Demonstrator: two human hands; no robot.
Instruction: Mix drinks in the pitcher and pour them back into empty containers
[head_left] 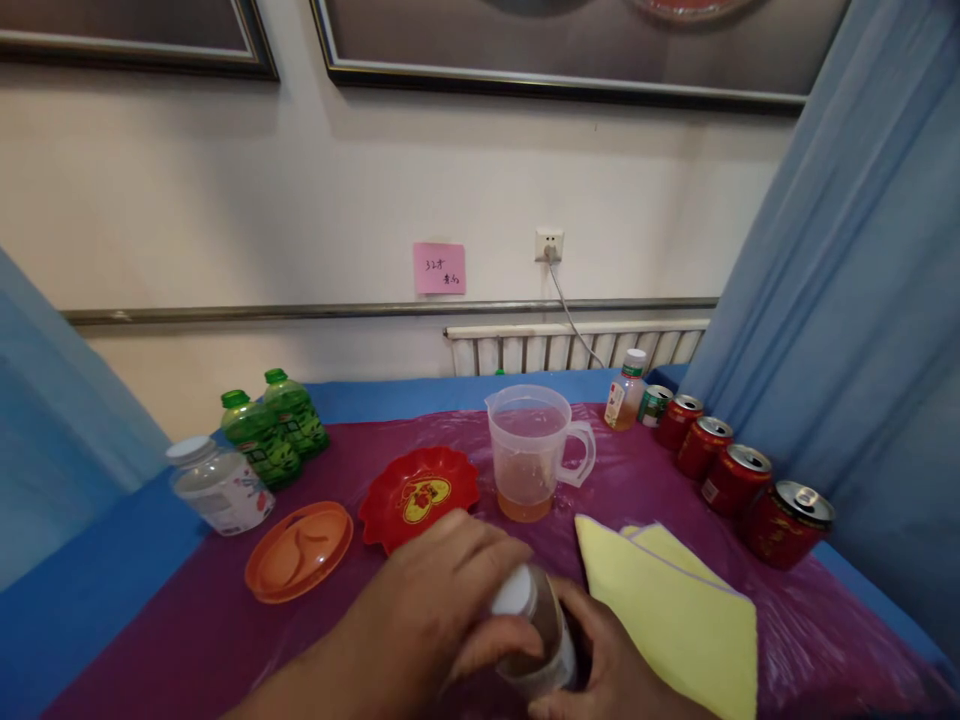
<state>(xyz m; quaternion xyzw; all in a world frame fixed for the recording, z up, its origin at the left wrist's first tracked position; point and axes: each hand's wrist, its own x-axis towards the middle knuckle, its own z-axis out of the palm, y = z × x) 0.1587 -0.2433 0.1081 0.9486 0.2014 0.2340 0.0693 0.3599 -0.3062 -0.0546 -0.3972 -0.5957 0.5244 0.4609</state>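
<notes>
Low in the middle of the head view, a clear jar (552,628) with a pale label leans between my two hands. My left hand (457,590) is closed over its white lid (516,592), thumb on the near side and fingers on the far side. Wrapped round the jar's body from the right is my right hand (607,655). Part of the jar is hidden behind my fingers. Just beyond stands a clear measuring jug (529,440) with a little amber liquid in its bottom. A red scalloped plate (457,480) lies past my left hand.
Left stand an orange divided dish (300,550), another white-lidded jar (223,490) and two green bottles (259,435). A folded yellow cloth (675,610) lies right of my hands. Several cans (739,480) and a small juice bottle (624,395) line the right edge. Blue curtains (847,250) flank the table.
</notes>
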